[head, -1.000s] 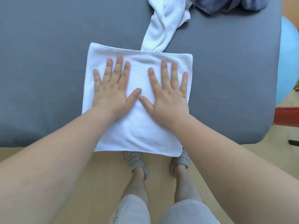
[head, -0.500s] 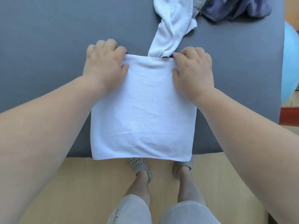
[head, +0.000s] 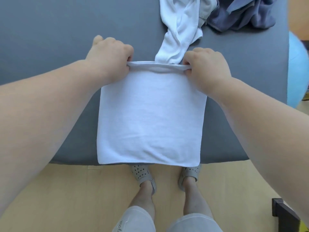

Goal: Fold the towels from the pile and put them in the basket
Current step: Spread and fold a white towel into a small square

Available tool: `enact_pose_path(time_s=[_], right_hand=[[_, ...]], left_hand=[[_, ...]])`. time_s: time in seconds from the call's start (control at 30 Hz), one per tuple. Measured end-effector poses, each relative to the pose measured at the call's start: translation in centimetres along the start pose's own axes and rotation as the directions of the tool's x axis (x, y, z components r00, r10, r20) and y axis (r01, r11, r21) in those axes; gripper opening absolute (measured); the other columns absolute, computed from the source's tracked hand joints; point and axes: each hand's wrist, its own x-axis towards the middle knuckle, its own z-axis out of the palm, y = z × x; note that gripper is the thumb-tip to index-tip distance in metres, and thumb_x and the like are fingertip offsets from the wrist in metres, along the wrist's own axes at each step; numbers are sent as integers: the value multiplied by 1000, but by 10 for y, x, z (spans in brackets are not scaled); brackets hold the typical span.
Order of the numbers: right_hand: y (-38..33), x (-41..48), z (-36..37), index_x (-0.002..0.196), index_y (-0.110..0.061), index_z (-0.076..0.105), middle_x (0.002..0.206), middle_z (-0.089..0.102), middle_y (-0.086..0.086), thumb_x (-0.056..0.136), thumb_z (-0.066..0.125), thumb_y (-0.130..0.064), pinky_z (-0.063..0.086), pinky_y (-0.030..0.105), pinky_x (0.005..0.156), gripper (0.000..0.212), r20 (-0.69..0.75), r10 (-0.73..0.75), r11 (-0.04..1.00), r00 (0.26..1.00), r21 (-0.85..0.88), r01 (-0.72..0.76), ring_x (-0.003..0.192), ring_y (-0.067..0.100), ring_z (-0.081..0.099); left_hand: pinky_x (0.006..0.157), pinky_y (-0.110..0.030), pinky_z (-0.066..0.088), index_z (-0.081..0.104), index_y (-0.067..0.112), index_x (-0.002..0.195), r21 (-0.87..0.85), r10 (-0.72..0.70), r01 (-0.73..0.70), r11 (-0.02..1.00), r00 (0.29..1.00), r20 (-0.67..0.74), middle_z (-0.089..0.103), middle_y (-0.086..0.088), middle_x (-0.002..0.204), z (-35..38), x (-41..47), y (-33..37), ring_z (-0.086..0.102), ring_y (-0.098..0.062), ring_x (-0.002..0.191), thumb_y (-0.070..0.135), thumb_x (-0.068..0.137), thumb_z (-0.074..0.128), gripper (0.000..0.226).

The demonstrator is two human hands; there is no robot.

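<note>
The white towel [head: 150, 121] is soft matt cloth with a fine, even nap. The worktop [head: 58, 39] has a smooth, matt grey covering. The crumpled white towel [head: 180, 30] shows a ribbed weave; the blue-grey towel [head: 242, 15] looks plush. The floor [head: 75, 190] is pale, smooth wood-look boards. The blue ball [head: 297, 67] looks like smooth plastic.

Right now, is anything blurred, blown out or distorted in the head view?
Head view: soft even light, no hard shadows; the folded white towel nearly washes out; wide-angle stretch swells the forearms at the edges; the blue ball looks smeared.
</note>
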Motion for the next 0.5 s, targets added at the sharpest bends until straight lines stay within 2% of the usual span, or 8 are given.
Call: enact_pose_path(time_s=[0.1, 0.2, 0.3, 0.4, 0.5], right_hand=[[11, 11, -15, 98, -12, 61, 102, 58, 15, 86, 50, -5, 32, 41, 71, 18, -149, 44, 999, 988, 4, -44, 92, 39, 53], [15, 13, -28, 99, -10, 63, 102, 59, 15, 87, 49, -5, 36, 42, 74, 19, -224, 51, 999, 973, 30, -46, 93, 39, 53], [16, -3, -30, 94, -11, 65, 98, 60, 13, 87, 53, -9, 42, 42, 74, 13, -216, 9, 995, 976, 96, 12, 93, 38, 54], [16, -31, -22, 88, -11, 66, 92, 59, 9, 85, 60, -9, 36, 34, 69, 7, -173, -44, 983, 984, 168, 74, 90, 34, 54], [13, -63, -11, 81, -12, 65, 85, 58, 6, 83, 64, -6, 38, 34, 64, 6, -160, -71, 973, 984, 205, 104, 82, 32, 54]], left_hand=[[83, -43, 35, 63, 16, 97, -40, -65, 60, 997, 986, -151, 62, -13, 97, -8, 3, 0, 54, -37, 95, 15, 89, 53, 12], [78, -44, 36, 66, 13, 99, -86, -102, 81, 993, 953, -286, 61, -16, 99, -17, 1, 4, 55, -41, 94, 16, 91, 53, 16], [76, -44, 41, 68, 14, 96, -176, -124, 70, 982, 940, -318, 60, -14, 96, -16, -14, 7, 56, -40, 91, 15, 89, 55, 15], [72, -43, 45, 69, 14, 92, -259, -128, 40, 965, 933, -336, 60, -12, 89, -2, -42, 13, 56, -39, 85, 9, 83, 59, 15], [64, -43, 46, 69, 11, 83, -293, -112, -1, 956, 923, -368, 59, -10, 81, 16, -78, 20, 56, -37, 77, 2, 75, 59, 15]])
